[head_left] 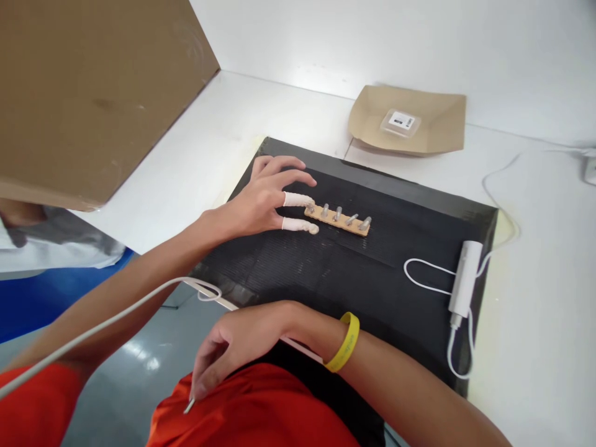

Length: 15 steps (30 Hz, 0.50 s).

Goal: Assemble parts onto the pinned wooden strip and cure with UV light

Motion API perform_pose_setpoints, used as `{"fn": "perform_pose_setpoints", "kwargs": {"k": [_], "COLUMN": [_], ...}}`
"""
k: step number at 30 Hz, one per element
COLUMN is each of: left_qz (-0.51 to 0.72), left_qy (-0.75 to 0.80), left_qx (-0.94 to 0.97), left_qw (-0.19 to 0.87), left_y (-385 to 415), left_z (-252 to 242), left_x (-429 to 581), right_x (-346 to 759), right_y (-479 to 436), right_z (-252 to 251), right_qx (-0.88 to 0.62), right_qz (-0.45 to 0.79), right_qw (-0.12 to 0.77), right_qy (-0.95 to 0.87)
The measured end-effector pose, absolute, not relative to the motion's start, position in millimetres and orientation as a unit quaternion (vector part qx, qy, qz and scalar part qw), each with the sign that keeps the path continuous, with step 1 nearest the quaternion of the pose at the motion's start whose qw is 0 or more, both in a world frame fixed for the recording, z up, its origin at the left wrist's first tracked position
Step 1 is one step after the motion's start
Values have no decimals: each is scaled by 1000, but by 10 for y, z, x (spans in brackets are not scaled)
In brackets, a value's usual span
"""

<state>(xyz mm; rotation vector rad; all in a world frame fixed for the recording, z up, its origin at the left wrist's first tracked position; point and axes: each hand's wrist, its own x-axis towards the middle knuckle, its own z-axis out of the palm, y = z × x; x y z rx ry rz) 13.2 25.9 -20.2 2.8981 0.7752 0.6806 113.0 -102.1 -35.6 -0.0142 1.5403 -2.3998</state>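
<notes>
My left hand reaches over the black mat, fingers spread, with white finger cots on the thumb and index finger. Its index fingertip is at the left end of a narrow tan strip that carries several short grey, translucent pegs in a row. Whether that fingertip touches the strip or only hovers, I cannot tell. The thumb lies apart, just below that end. Close to my lap, my right hand is closed, pinching a thin pale piece whose tip sticks out below the fingers. A yellow wristband circles my right wrist.
The black ribbed mat lies on a white table. A white stick-shaped device with cables rests at its right. Behind stands a brown paper tray holding a clear labelled box. A cardboard panel blocks the upper left. A white cable crosses my left forearm.
</notes>
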Motion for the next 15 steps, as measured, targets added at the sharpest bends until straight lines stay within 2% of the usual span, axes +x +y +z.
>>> {"fn": "perform_pose_setpoints", "kwargs": {"k": [15], "left_qz": [202], "left_qy": [271], "left_qx": [940], "left_qw": [49], "left_y": [250], "left_z": [-162], "left_x": [159], "right_x": [1137], "right_y": [-1028], "right_z": [-350], "right_qx": [20], "right_qz": [-848], "right_qw": [151], "right_qy": [507]}}
